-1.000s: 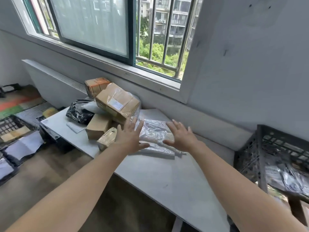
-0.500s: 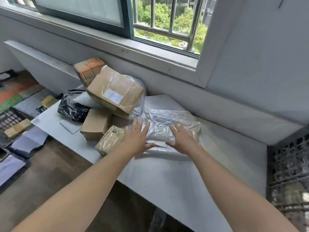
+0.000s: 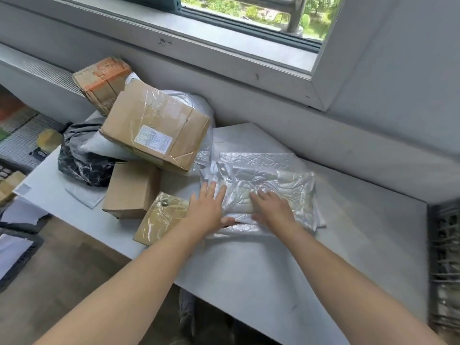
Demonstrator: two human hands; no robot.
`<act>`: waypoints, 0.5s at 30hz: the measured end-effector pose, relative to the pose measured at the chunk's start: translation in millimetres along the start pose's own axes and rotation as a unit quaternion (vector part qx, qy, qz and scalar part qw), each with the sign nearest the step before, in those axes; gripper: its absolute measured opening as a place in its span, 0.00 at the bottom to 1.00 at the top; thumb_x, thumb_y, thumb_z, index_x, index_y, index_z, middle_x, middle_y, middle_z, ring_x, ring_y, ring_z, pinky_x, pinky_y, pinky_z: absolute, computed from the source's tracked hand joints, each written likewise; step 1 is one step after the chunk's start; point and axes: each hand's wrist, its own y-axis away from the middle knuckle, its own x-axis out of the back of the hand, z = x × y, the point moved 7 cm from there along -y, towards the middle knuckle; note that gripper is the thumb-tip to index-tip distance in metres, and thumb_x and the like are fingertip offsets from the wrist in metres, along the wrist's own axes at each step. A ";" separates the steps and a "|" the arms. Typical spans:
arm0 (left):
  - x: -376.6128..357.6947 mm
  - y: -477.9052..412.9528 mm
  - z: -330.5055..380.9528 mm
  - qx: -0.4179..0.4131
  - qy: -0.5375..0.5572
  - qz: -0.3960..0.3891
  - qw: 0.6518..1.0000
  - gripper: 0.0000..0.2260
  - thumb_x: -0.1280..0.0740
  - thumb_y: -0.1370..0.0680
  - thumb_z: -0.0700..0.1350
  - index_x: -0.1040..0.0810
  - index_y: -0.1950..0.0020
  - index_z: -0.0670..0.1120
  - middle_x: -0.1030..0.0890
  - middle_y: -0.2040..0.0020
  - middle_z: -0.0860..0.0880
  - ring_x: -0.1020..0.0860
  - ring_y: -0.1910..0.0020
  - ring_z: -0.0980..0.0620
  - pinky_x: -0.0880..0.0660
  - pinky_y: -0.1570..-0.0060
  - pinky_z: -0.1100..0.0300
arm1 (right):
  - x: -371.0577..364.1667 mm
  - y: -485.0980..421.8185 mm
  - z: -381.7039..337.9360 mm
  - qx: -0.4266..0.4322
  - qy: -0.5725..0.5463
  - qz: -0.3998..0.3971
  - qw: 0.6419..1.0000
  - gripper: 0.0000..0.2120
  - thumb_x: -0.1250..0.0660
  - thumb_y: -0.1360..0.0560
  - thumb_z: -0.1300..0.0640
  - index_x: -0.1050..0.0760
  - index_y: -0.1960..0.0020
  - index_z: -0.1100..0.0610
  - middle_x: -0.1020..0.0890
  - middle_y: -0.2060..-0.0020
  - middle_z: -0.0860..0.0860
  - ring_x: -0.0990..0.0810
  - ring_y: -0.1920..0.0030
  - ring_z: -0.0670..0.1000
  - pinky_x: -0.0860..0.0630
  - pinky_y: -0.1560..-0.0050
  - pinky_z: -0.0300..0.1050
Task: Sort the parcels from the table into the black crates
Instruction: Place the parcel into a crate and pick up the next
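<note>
The bench (image 3: 361, 245) is flanked by a black crate (image 3: 443, 257) at the right edge. The crinkly plastic parcel (image 3: 273, 170) is laid mid-bench, pressed flat under the left hand (image 3: 206, 212) and right hand (image 3: 272, 212), fingers (image 3: 211, 192) stretched out, nothing gripped yet. Thumbs are probably best slid under the near edge so the slippery bag gets lifted level.

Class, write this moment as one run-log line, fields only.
phase: pre-lift | left hand: flat on plastic-wrapped parcel | right hand: flat on it | parcel: lying on table
</note>
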 end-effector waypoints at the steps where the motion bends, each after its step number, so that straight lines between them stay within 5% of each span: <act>1: -0.7 -3.6 -1.4 -0.009 0.002 -0.002 1.000 0.43 0.40 0.23 0.67 0.61 0.19 0.50 0.60 0.19 0.44 0.61 0.20 0.43 0.49 0.24 0.42 | 3.3 1.6 -1.9 -0.003 0.013 0.018 1.000 0.30 0.32 0.24 0.48 0.37 0.26 0.50 0.29 0.31 0.50 0.30 0.34 0.58 0.27 0.43 0.52; 5: -2.0 -12.3 -5.6 -0.055 0.012 -0.002 0.998 0.46 0.37 0.24 0.67 0.60 0.19 0.48 0.57 0.19 0.43 0.58 0.20 0.42 0.47 0.25 0.41 | 19.5 11.7 -14.3 0.004 0.051 0.092 0.994 0.22 0.24 0.30 0.56 0.21 0.38 0.56 0.16 0.50 0.52 0.18 0.52 0.57 0.21 0.59 0.49; 8: 7.1 -17.3 -13.1 -0.083 0.044 0.014 0.995 0.47 0.34 0.24 0.64 0.61 0.19 0.47 0.55 0.19 0.42 0.56 0.20 0.43 0.46 0.25 0.43 | 25.7 14.6 -9.7 -0.024 0.037 0.065 0.997 0.16 0.39 0.20 0.58 0.28 0.34 0.53 0.19 0.46 0.55 0.21 0.46 0.58 0.29 0.49 0.48; 12: 42.8 -24.5 -26.4 -0.113 0.142 0.063 0.981 0.47 0.32 0.24 0.61 0.60 0.19 0.45 0.54 0.19 0.43 0.54 0.20 0.45 0.45 0.24 0.46 | 78.0 28.2 2.2 -0.101 -0.064 0.184 0.976 0.06 0.39 0.20 0.60 0.23 0.48 0.59 0.19 0.55 0.59 0.21 0.53 0.62 0.37 0.57 0.52; 15: 69.9 -27.3 -28.3 -0.129 0.216 0.061 0.966 0.46 0.33 0.22 0.60 0.60 0.19 0.43 0.56 0.19 0.44 0.55 0.20 0.47 0.48 0.23 0.47 | 114.3 41.8 7.8 -0.143 -0.125 0.235 0.953 0.09 0.41 0.17 0.59 0.24 0.45 0.60 0.19 0.52 0.61 0.22 0.53 0.64 0.36 0.58 0.53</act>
